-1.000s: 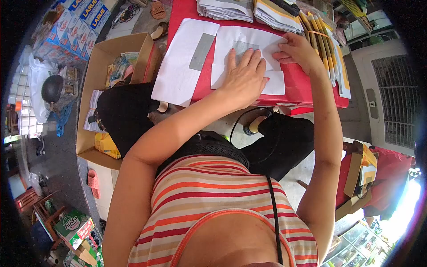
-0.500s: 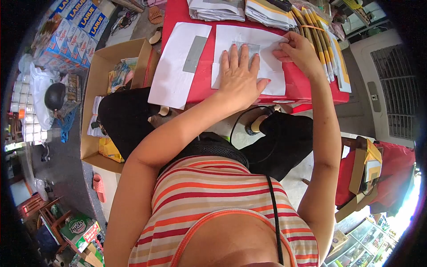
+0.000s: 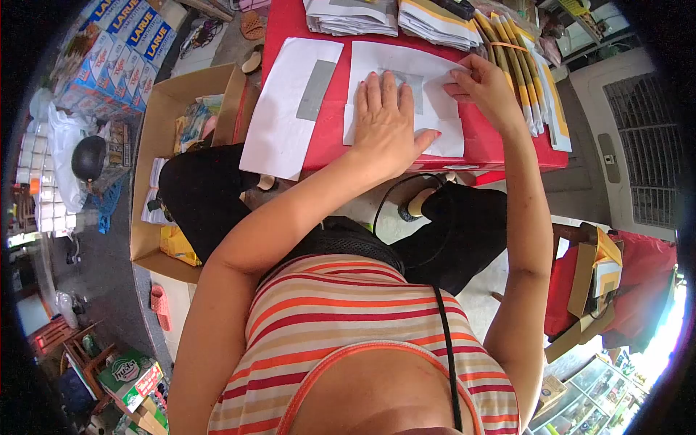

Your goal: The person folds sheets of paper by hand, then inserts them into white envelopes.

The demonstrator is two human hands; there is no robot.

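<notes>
A white paper envelope [image 3: 442,134] lies on a red table [image 3: 333,138], with a grey translucent patch [image 3: 413,81] near its middle. My left hand [image 3: 384,119] rests flat on it, fingers stretched out and covering part of the patch. At the envelope's right edge, my right hand [image 3: 482,90] has its thumb and fingers pinched together on the paper. Left of these lies a second white envelope [image 3: 286,116] bearing a grey strip [image 3: 317,88].
Stacks of white envelopes [image 3: 351,18] and a rubber-banded bundle of yellow-edged envelopes [image 3: 511,58] line the table's far side. An open cardboard box [image 3: 163,94] with packets stands at the left. Another box [image 3: 580,286] sits at the right.
My left hand has slid slightly left across the envelope, uncovering more of the grey patch. My right hand keeps its pinch at the right edge.
</notes>
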